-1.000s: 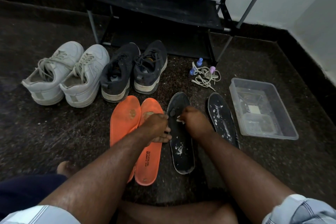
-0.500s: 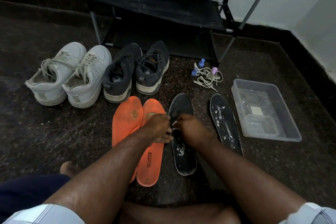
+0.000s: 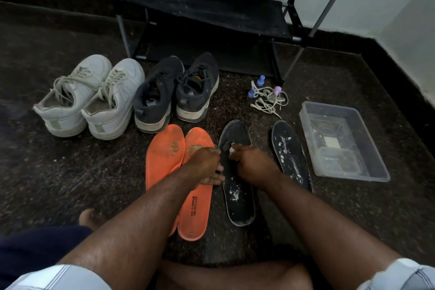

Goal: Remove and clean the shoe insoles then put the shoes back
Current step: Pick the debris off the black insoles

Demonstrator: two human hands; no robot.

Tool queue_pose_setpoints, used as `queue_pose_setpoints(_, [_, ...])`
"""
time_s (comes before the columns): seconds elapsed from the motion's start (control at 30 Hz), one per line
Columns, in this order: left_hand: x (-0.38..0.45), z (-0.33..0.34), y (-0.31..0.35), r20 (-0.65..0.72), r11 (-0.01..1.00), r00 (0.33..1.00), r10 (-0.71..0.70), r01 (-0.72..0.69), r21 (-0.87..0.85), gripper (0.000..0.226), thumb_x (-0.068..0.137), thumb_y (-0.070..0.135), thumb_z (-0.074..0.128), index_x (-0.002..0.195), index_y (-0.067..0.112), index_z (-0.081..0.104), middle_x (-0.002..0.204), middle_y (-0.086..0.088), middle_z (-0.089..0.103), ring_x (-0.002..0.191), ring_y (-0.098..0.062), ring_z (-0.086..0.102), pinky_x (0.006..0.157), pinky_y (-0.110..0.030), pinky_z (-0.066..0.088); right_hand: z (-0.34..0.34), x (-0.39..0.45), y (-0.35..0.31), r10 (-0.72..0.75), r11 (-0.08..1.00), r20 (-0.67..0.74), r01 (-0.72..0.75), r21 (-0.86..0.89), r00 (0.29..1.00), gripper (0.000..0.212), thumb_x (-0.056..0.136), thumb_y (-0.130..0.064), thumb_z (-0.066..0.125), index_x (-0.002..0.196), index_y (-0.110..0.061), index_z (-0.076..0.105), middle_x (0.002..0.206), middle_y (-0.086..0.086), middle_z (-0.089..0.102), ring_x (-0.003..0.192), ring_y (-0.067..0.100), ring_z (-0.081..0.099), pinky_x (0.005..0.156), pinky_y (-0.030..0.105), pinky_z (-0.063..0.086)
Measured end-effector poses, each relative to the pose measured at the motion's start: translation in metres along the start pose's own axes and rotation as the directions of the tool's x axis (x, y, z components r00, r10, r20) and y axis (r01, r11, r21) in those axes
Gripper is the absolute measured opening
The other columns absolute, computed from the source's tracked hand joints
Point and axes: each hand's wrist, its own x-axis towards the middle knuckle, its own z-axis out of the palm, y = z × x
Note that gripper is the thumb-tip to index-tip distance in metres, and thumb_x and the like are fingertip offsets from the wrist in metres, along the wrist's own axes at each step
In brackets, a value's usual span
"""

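four insoles out, cleaning under way on the near black insole [image 3: 237,186].
the right hand [image 3: 253,165] pinches a small white wad against its toe end while the left hand [image 3: 207,165] steadies its edge, fingers curled; the other black insole [image 3: 290,155] looks flecked white, the orange insoles [image 3: 179,172] wait, and the white shoes [image 3: 91,96] and dark shoes [image 3: 176,92] stand unfilled on a dark speckled floor [image 3: 70,172] before a rack [image 3: 204,12].

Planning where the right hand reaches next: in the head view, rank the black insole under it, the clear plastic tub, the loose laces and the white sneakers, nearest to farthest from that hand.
From the right hand:
1. Black insole, directly beneath it.
2. Loose laces, ahead and slightly right.
3. Clear plastic tub, far right; close to the laces in distance, so this order is uncertain.
4. White sneakers, far left.
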Motion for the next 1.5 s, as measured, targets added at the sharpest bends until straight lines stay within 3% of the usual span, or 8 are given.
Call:
queue_pose_setpoints(0.2, [0.001,-0.001,-0.002,0.03,1.0,0.999,-0.014,0.015,-0.016,0.027,0.105,0.022,0.041,0.128,0.025,0.055,0.091,-0.014,0.063,0.072,-0.03,0.066,0.072,-0.039,0.056,-0.048,-0.016,0.008,0.282,0.903,-0.101,-0.229,0.363,0.954,0.042,0.084,-0.006,0.056,0.12,-0.023,0.069,0.133,0.0,0.061,0.123,0.014,0.057,0.105,0.025,0.042])
queue_pose_setpoints(0.37, [0.001,-0.006,-0.001,0.033,1.0,0.999,-0.008,0.009,-0.022,0.024,0.1,0.013,0.054,0.122,0.019,0.06,0.079,-0.015,0.069,0.064,-0.032,0.071,0.059,-0.038,0.062,-0.072,-0.048,0.017,0.358,0.844,0.076,-0.357,0.4,0.931,0.036,0.087,-0.006,0.062,0.12,-0.017,0.068,0.107,0.0,0.072,0.096,0.015,0.066,0.09,0.031,0.052])
queue_pose_setpoints(0.47, [-0.004,-0.01,0.004,0.074,1.0,0.997,0.003,-0.002,-0.025,0.027,0.101,0.014,0.051,0.127,0.013,0.057,0.072,-0.014,0.07,0.061,-0.032,0.072,0.054,-0.034,0.06,-0.063,-0.059,0.022,0.544,0.238,0.243,-0.425,0.873,0.803,0.03,0.089,0.007,0.058,0.118,0.0,0.061,0.1,0.014,0.07,0.085,0.024,0.067,0.079,0.034,0.056])
queue_pose_setpoints(0.53, [-0.007,-0.006,0.006,0.025,0.991,0.995,0.1,-0.102,0.089,0.027,0.102,0.012,0.047,0.127,0.011,0.056,0.078,-0.013,0.068,0.059,-0.025,0.071,0.053,-0.029,0.059,-0.056,-0.058,0.024,0.51,0.071,0.378,-0.476,0.877,0.773,0.024,0.092,0.005,0.055,0.116,0.0,0.059,0.1,0.017,0.069,0.084,0.025,0.068,0.078,0.037,0.058])
queue_pose_setpoints(0.63, [-0.01,-0.001,0.003,-0.028,0.849,0.944,0.328,-0.282,0.448,0.03,0.098,0.013,0.047,0.125,0.012,0.06,0.092,-0.012,0.072,0.074,-0.024,0.071,0.067,-0.034,0.061,-0.044,-0.053,0.023,0.378,0.078,0.483,-0.547,0.833,0.79,0.021,0.093,0.002,0.052,0.111,-0.005,0.06,0.099,0.016,0.07,0.088,0.026,0.069,0.079,0.039,0.059])
queue_pose_setpoints(0.73, [-0.007,0.003,0.004,0.07,0.51,0.842,0.534,-0.388,0.767,0.03,0.093,0.015,0.052,0.117,0.014,0.07,0.105,-0.003,0.073,0.093,-0.02,0.067,0.08,-0.027,0.05,-0.038,-0.042,0.026,0.409,0.069,0.417,-0.483,0.873,0.812,0.021,0.094,0.001,0.053,0.112,-0.006,0.06,0.1,0.013,0.07,0.089,0.024,0.068,0.085,0.04,0.056])
queue_pose_setpoints(0.97, [0.021,0.036,0.012,0.219,0.229,0.793,0.568,-0.408,0.884,0.046,0.089,0.016,0.068,0.134,0.012,0.062,0.134,-0.012,0.059,0.126,-0.024,0.051,0.102,-0.022,0.031,-0.027,-0.029,0.041,0.371,-0.168,0.467,-0.437,0.884,0.803,0.022,0.098,-0.01,0.048,0.117,-0.008,0.058,0.109,0.015,0.07,0.1,0.028,0.069,0.086,0.041,0.057])
queue_pose_setpoints(1.5, [0.017,0.052,-0.021,0.188,0.329,0.787,0.587,-0.444,0.833,0.027,0.08,0.011,0.075,0.107,0.016,0.07,0.109,-0.003,0.066,0.099,-0.017,0.061,0.074,-0.019,0.035,-0.026,-0.03,0.034,0.363,-0.145,0.496,-0.478,0.866,0.789,0.028,0.101,-0.014,0.042,0.126,-0.007,0.053,0.127,0.015,0.062,0.11,0.027,0.062,0.096,0.042,0.052])
